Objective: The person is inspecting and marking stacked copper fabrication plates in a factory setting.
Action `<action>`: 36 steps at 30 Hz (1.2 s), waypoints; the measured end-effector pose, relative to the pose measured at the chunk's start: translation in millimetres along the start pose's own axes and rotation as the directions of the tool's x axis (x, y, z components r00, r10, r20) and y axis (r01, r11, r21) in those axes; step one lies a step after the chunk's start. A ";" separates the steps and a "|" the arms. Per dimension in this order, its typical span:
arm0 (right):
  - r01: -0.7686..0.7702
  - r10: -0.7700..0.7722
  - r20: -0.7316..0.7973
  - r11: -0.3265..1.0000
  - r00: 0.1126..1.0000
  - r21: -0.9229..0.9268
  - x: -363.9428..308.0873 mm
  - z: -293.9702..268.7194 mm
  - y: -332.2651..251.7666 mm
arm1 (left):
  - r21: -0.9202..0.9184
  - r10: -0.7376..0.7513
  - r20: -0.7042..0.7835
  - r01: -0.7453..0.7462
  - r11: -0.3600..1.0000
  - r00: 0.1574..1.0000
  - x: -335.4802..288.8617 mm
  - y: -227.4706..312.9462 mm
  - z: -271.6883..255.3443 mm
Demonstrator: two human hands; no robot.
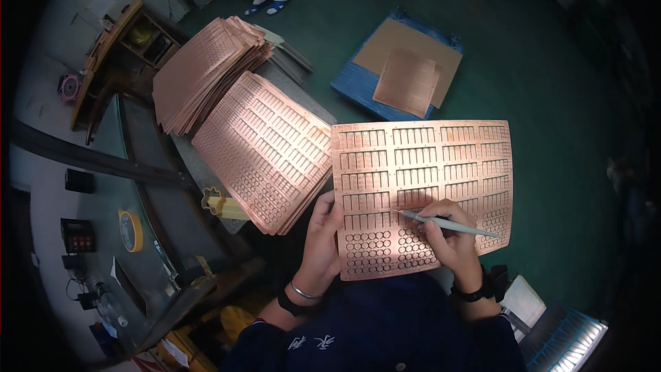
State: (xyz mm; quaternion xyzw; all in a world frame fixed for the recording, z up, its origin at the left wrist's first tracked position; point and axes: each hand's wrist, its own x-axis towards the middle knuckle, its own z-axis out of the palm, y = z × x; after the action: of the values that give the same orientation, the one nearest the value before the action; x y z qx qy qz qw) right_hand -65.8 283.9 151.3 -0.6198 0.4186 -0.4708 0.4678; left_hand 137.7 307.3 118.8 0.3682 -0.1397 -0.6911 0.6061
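Note:
A copper-coloured circuit board panel (451, 134), with rows of slotted rectangles and round rings near its lower edge, is held up in front of me. My left hand (323, 231) grips its left edge, thumb at the front and the other fingers mostly hidden. Above the panel's lower half, my right hand (447, 234) pinches a slim grey pen-shaped tool (454, 224). The tool's narrow tip points left at the panel, near the lower slotted rows; I cannot tell whether it touches. Left of the panel lies a stack of similar copper panels (275, 145).
A taller pile of copper sheets (203, 62) stands behind that stack. On the floor, a blue pallet (354, 83) bears brown board and copper sheets. Yellow tape (129, 231) rests on the left bench. Another person's feet (268, 5) show at the back.

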 end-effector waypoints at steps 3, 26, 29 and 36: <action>-0.007 0.007 0.011 1.000 1.000 -0.008 0.4 2.6 -4.7 | -0.026 0.016 -0.008 -0.016 1.000 1.000 0.0 1.1 2.6; 0.149 -0.131 0.127 0.978 0.983 -0.146 0.4 7.1 -3.4 | 0.003 0.023 0.036 -0.023 1.000 0.999 -0.6 -1.9 3.6; 0.154 -0.136 0.116 0.974 0.984 -0.166 1.3 11.5 -3.1 | 0.005 0.029 0.034 -0.029 1.000 0.999 0.4 -2.8 4.6; 0.185 -0.161 0.131 0.962 0.978 -0.201 1.3 21.6 -0.4 | 0.005 0.042 0.065 -0.042 0.999 0.997 -0.7 -5.1 1.0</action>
State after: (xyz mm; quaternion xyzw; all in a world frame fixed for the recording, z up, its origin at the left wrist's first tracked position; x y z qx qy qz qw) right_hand -44.5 286.7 149.3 -0.7263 0.3834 -0.4265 0.3791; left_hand 133.3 308.9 116.5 0.3444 -0.1691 -0.6893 0.6145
